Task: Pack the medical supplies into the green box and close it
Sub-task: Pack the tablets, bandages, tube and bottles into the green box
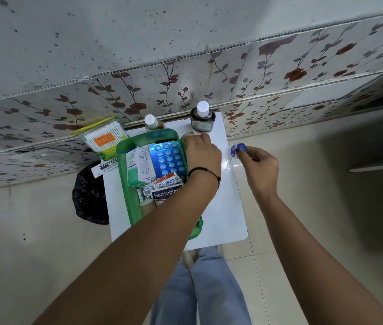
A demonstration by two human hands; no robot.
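Supplies crowd the open green box (125, 184), which sits on the left half of a small white counter (223, 207) set against a flower-patterned wall. Inside lie a white and green Optibex carton (139, 166), a blue blister pack of tablets (168, 158), a crumpled foil strip (162, 184) and a Hansaplast roll (166, 195). The left hand (201, 153) reaches across the box's far right corner, fingers curled down over a pale object there; what it is, and whether the grip has closed on it, I cannot tell. The right hand (257, 164) hovers off the counter's right edge, its grip pinched on a small blue cap-like piece (238, 148). Two white-capped bottles, a small one (152, 121) and a larger dark one (202, 118), stand at the counter's far edge by the wall. A packet of cotton buds (105, 140) and a flat white ointment box (103, 168) lie just left of the green box, overhanging the counter's left side.
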